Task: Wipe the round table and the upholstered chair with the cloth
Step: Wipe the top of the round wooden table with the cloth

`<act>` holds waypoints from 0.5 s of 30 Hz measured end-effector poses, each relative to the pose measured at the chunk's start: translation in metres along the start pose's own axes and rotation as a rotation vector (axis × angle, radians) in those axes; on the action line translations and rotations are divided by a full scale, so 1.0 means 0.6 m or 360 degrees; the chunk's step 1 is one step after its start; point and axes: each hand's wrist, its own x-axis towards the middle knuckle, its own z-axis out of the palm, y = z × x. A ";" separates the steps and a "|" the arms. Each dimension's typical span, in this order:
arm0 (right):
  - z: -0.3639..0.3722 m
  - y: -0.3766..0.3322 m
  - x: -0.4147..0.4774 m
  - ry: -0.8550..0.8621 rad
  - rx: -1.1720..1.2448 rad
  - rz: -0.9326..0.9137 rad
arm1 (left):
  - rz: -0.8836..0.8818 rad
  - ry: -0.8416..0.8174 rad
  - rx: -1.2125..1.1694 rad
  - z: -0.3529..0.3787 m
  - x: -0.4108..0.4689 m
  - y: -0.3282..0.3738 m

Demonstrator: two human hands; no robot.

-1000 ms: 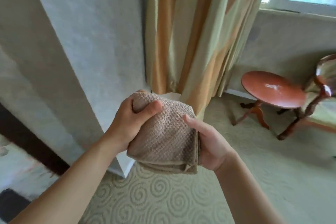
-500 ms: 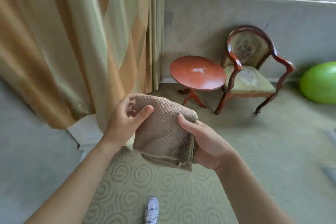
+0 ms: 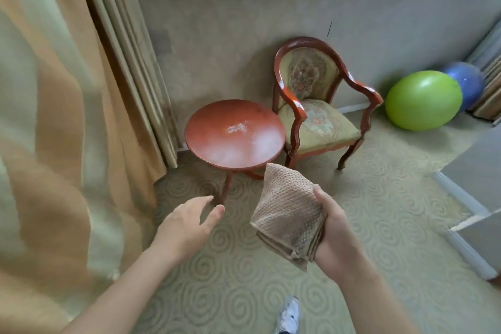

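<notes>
A round red-brown table (image 3: 217,144) stands on the carpet ahead, with pale dusty smears and white specks on its top. Right of it, against the wall, is a red wooden armchair (image 3: 320,127) with floral upholstery. My right hand (image 3: 334,228) holds a folded beige waffle cloth (image 3: 287,211) upright, just in front of the table's near edge. My left hand (image 3: 189,222) is empty with fingers spread, low and left of the cloth, in front of the table's leg.
Long gold and green curtains (image 3: 67,116) hang close on the left. A green exercise ball (image 3: 423,100) and a blue ball (image 3: 466,84) lie right of the chair. A white-edged wall corner (image 3: 474,206) juts in at right. My shoe (image 3: 290,314) shows below.
My left hand has let go of the cloth and opened; only my right hand holds it now. The view has swung toward the table and chair, which are closer.
</notes>
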 end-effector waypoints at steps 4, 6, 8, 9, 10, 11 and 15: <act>-0.051 -0.075 0.140 0.0085 0.0001 0.0014 | -0.0029 0.0008 0.0135 0.041 0.140 0.044; -0.068 -0.114 0.211 0.0074 0.0070 0.0067 | -0.0081 0.0079 0.0147 0.063 0.205 0.068; -0.079 -0.151 0.275 0.0082 0.0112 0.0137 | -0.0195 0.0140 0.0175 0.082 0.260 0.089; -0.085 -0.171 0.304 0.0076 0.0118 0.0165 | -0.0256 0.0164 0.0153 0.092 0.284 0.102; -0.093 -0.192 0.332 0.0056 0.0120 0.0191 | -0.0306 0.0170 0.0136 0.101 0.310 0.115; -0.097 -0.214 0.361 0.0054 0.0120 0.0206 | -0.0341 0.0165 0.0131 0.111 0.338 0.128; -0.108 -0.284 0.480 0.0107 0.0020 0.0247 | -0.0437 0.0142 0.0136 0.133 0.443 0.158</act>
